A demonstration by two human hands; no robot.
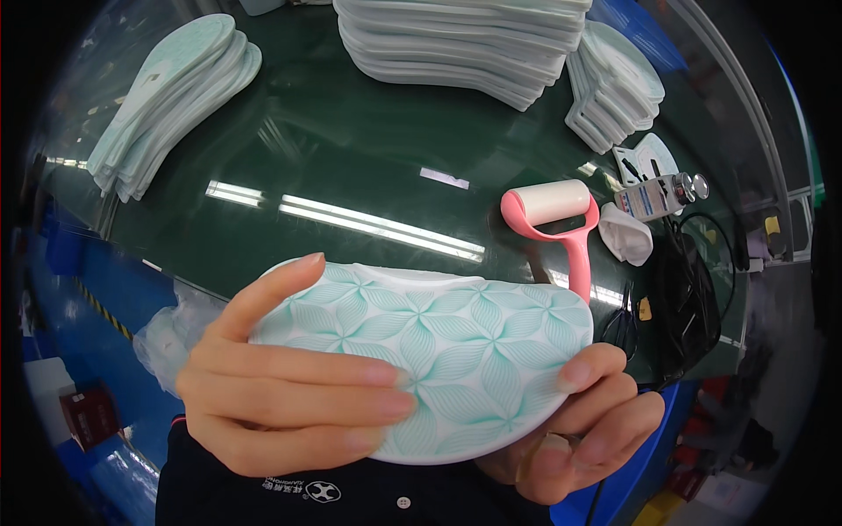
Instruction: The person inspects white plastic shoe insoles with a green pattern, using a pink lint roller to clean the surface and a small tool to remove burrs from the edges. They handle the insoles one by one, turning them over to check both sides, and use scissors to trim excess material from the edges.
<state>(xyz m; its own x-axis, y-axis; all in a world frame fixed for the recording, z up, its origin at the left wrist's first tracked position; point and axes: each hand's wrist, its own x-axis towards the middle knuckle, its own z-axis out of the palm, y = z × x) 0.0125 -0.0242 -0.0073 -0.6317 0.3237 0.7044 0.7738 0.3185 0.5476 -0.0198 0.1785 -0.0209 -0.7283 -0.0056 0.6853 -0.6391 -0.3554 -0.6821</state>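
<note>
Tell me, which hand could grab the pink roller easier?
Probably the right hand. The pink lint roller lies on the green table just beyond it, while the left hand wraps over the patterned insole's far end.

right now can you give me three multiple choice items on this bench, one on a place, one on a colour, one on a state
1. Where does the lint roller lie?
A. on the table behind the held insole
B. on the left stack
C. in the left hand

2. What colour is the roller's handle?
A. blue
B. pink
C. black

3. How is the patterned insole held?
A. flat on the table
B. by one hand only
C. by both hands, lifted

Answers:
1 A, it rests on the green table beyond the insole.
2 B, the handle is pink.
3 C, the left hand and right hand both grip it above the table.
</note>
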